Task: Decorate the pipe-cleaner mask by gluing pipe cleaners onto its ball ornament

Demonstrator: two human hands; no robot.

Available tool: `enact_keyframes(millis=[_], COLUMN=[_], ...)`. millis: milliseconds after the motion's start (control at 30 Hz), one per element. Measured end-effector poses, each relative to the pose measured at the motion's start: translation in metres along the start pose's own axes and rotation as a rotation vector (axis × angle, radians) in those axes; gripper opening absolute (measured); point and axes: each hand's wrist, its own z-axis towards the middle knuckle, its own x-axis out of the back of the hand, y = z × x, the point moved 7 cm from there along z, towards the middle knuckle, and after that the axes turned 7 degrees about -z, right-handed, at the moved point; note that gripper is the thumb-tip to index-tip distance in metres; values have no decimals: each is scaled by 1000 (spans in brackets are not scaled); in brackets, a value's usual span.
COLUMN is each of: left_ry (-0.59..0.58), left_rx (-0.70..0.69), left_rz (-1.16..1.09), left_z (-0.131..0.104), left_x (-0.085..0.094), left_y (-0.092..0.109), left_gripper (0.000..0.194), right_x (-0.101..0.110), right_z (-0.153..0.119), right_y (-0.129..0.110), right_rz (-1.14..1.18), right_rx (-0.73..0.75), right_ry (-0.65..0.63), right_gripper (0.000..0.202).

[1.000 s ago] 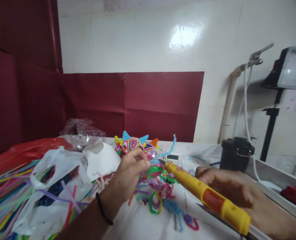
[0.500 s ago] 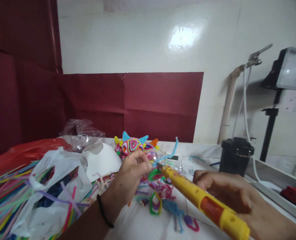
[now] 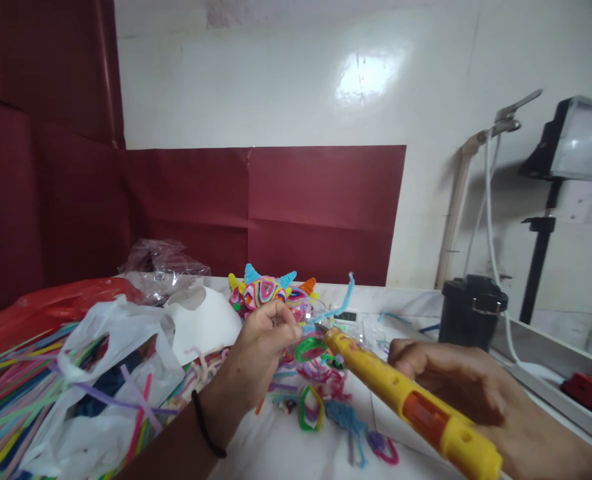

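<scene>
My left hand (image 3: 259, 343), with a dark band on its wrist, pinches a light blue pipe cleaner (image 3: 345, 301) between thumb and fingertips. The pipe cleaner's free end bends upward to the right. From the right, my right hand (image 3: 456, 383) grips a yellow glue gun (image 3: 376, 373); its handle and the curled fingers are partly hidden. The metal tip sits close to the pipe cleaner near my left fingertips; I cannot tell whether they touch. Just below the tip is a green pipe-cleaner loop (image 3: 309, 350). Behind my left hand stands a colourful horned pipe-cleaner piece (image 3: 266, 292).
Many loose pipe cleaners (image 3: 6, 407) lie at the left beside a white plastic bag (image 3: 111, 333) and a red bag (image 3: 76, 300). A curved white sheet (image 3: 201, 323) stands behind. Small coloured pieces (image 3: 311, 408) lie in front. A black lidded container (image 3: 471, 313) stands right.
Both hands keep nearly the same pose. The free end of the blue pipe cleaner has shifted very slightly left, and the glue gun has barely moved.
</scene>
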Motion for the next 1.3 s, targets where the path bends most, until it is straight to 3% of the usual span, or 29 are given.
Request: enact_keyframes(millis=[133, 467, 900, 1300], left_ry=[-4, -11, 12, 9], left_rx=[-2, 1, 7, 14], left_rz=[4, -9, -15, -39], left_z=[1, 3, 0, 1], left_x=[1, 1, -3, -2], left_y=[0, 0, 1, 0], left_gripper=[12, 13, 13, 13], right_x=[0, 2, -6, -4], right_z=[-3, 1, -2, -1], right_y=[5, 1, 0, -2], right_rz=[-1, 2, 40, -4], right_rx=[-12, -4, -59, -44], right_ry=[-19, 3, -72, -54], right_gripper=[25, 31, 18, 19])
